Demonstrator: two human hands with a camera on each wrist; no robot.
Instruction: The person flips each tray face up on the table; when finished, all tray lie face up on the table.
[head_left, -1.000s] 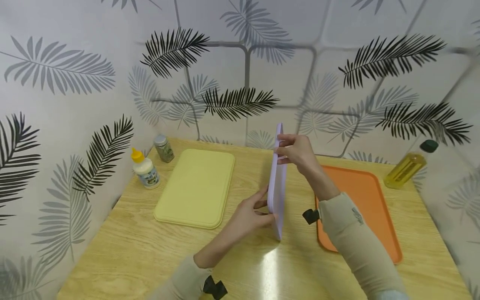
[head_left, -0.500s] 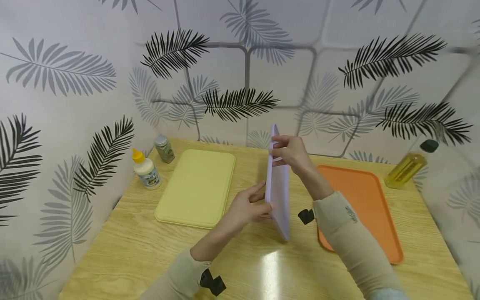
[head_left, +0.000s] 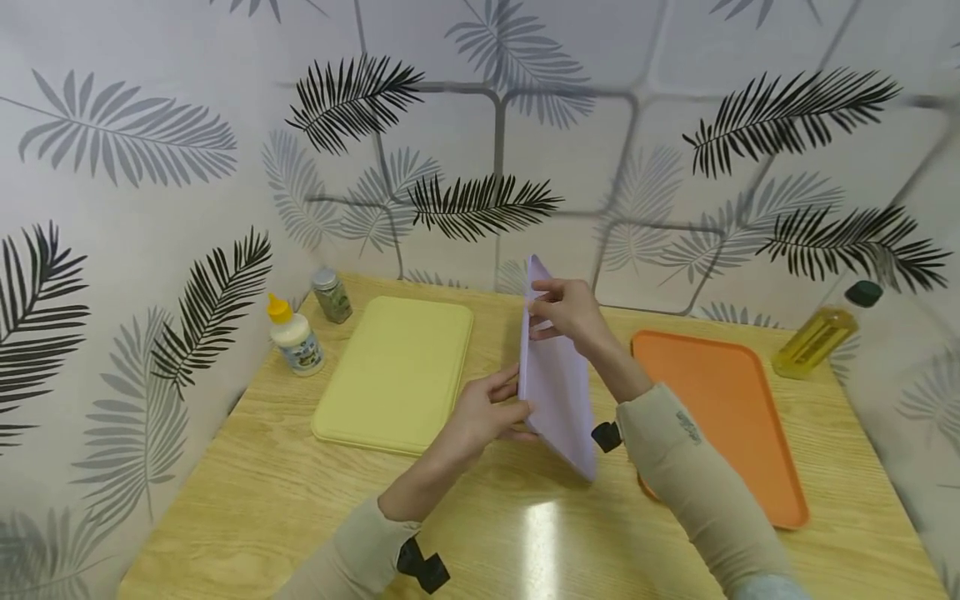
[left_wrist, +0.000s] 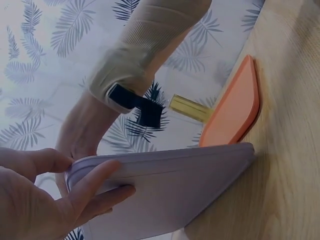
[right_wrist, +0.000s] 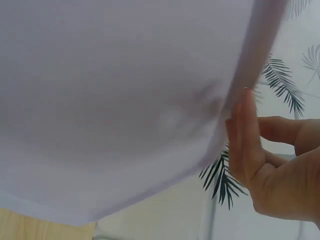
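A lilac tray (head_left: 558,396) stands on edge above the table's middle, tilted, its lower corner near the tabletop. My left hand (head_left: 480,417) grips its near-left edge, thumb on one side and fingers on the other. Farther up the same edge, my right hand (head_left: 570,315) holds the tray with its fingers at the rim. In the left wrist view, fingers (left_wrist: 102,200) of the left hand lie across the tray's flat face. The right wrist view is mostly filled by the tray (right_wrist: 125,110), with the right hand (right_wrist: 272,165) at its edge.
A yellow tray (head_left: 393,375), seemingly face down, lies to the left. An orange tray (head_left: 720,417) lies on the right, partly behind the right arm. A yellow-capped bottle (head_left: 296,337), a spice jar (head_left: 332,297) and an oil bottle (head_left: 817,337) stand toward the back.
The lilac tray has turned so more of its right-hand face shows; its upper edge has shifted left and its lower corner right. Both hands move slightly left with it.
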